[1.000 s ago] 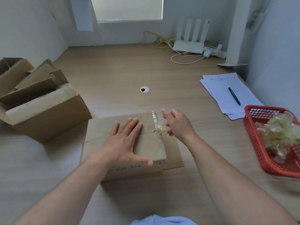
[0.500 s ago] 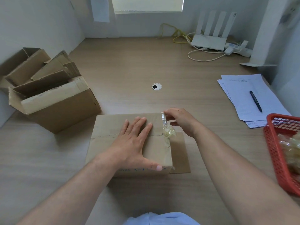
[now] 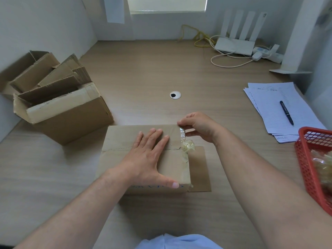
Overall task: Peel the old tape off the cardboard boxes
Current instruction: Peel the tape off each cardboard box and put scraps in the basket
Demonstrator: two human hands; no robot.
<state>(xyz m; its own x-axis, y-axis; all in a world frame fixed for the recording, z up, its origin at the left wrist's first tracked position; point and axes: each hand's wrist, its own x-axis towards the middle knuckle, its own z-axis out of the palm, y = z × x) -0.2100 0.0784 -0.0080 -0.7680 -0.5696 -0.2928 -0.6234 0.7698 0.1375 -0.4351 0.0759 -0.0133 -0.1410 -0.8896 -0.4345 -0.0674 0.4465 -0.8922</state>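
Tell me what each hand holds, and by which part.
The right hand pinches the clear tape at its far end, on the cardboard box's right top edge. The left hand holds nothing; it presses flat on the box top.

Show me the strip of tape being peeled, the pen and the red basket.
tape strip (image 3: 182,134), head view, its clear lifted part
pen (image 3: 286,113), head view, middle of the barrel
red basket (image 3: 305,168), head view, its left mesh wall

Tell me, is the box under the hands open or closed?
Closed on top: the box has two top flaps lying flat, meeting at a seam under the left hand. One side flap lies out on the desk.
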